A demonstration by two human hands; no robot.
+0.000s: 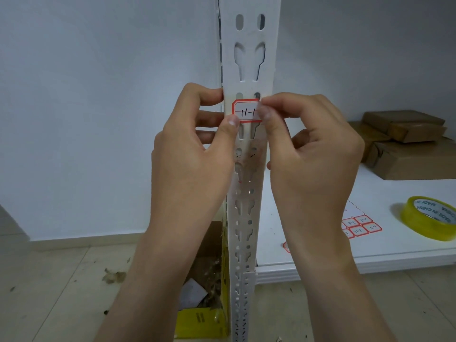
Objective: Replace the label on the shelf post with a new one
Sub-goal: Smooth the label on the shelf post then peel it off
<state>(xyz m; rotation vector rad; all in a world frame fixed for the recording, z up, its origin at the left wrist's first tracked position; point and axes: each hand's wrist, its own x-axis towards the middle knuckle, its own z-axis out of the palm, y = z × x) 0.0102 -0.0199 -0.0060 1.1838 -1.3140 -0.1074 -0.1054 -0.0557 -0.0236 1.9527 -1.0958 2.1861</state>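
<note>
Post: white slotted post (249,70) runs down the centre of the frame, top to bottom.
Label: red-bordered label (246,111) at frame centre, lying across the post's face; writing reads roughly "11-1", its end hidden by a finger.
Left hand: left hand (195,154) has its thumb on the label's lower left corner, fingers curled behind the post, likely to brace it and pin that edge.
Right hand: right hand (313,149) pinches the label's right edge between thumb and forefinger, probably to square it before pressing down.
Residue: torn paper and red flecks on the post just below the label suggest where the old one sat.
Shelf: label sheet (357,225) and tape (429,217) at lower right, within reach.
Unclear: whether the label is stuck yet; the sheet is partly hidden by the right wrist.
</note>
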